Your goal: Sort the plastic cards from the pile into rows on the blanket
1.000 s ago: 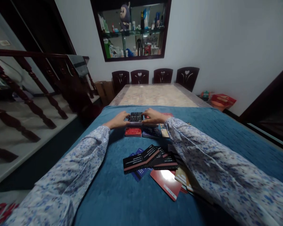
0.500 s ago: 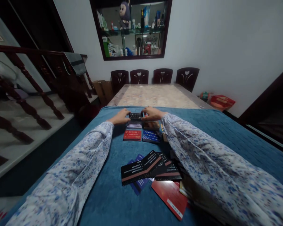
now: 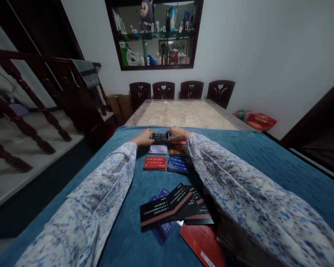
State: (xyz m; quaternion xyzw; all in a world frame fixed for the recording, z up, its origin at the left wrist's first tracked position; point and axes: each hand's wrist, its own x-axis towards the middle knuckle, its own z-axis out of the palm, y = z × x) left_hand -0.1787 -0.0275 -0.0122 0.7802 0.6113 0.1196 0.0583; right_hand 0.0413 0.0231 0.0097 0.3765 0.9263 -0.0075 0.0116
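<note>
A stack of black cards (image 3: 160, 138) sits at the far end of the blue cloth. My left hand (image 3: 145, 137) grips its left edge, and my right hand (image 3: 178, 134) grips the right edge. Just nearer lies a pale lilac stack of cards (image 3: 158, 150), with a brown-gold stack (image 3: 178, 150) beside it, partly under my right wrist. Closer still are a red stack of cards (image 3: 155, 163) and a blue stack (image 3: 178, 164). Part of a reddish card shows beneath my right hand.
Loose black cards (image 3: 158, 214) fan over a purple card (image 3: 161, 233) nearer me. A red card (image 3: 202, 243) lies beside them, partly shaded by my right sleeve. Beyond the blue cloth (image 3: 122, 230) stretches the marble tabletop (image 3: 178, 113), with several chairs behind it.
My view has shifted slightly, so the nearer stacks and loose cards sit lower. Both hands stay at the black stack, which now appears slightly lower and farther from the lilac one's cover.
</note>
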